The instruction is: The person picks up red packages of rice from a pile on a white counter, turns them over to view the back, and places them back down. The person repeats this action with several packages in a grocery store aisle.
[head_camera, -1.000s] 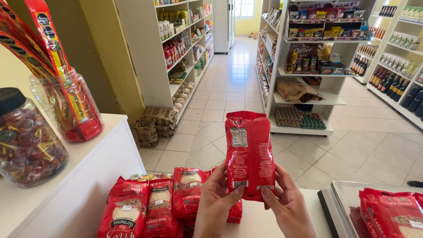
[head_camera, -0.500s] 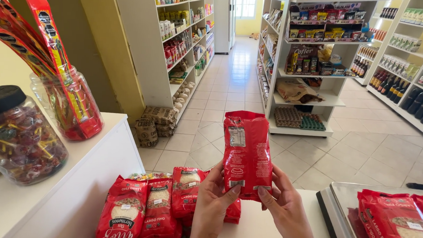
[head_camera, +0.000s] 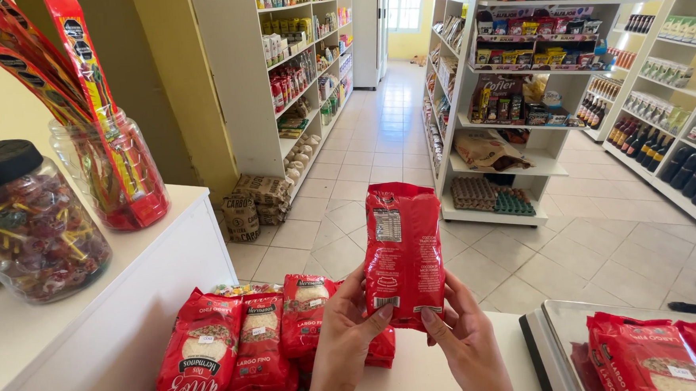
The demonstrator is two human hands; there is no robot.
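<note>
Holding a red rice bag point(head_camera: 403, 252) upright above a white counter point(head_camera: 421, 374), the left hand point(head_camera: 344, 338) and right hand point(head_camera: 467, 344) each grip the packet's lower corners, fingers curled around its edges, its printed back panel facing the camera. Below and to the left, more red rice bags point(head_camera: 245, 348) lie in a row on the counter. At right, further red packets point(head_camera: 650, 354) sit on a metal scale tray point(head_camera: 561, 327). On a raised white ledge point(head_camera: 75, 289) at left stand a black-lidded candy jar point(head_camera: 28, 224) and a clear jar of red stick packets point(head_camera: 116, 164). Stocked shop shelves point(head_camera: 516, 75) line the tiled aisle point(head_camera: 378, 162) beyond.
</note>
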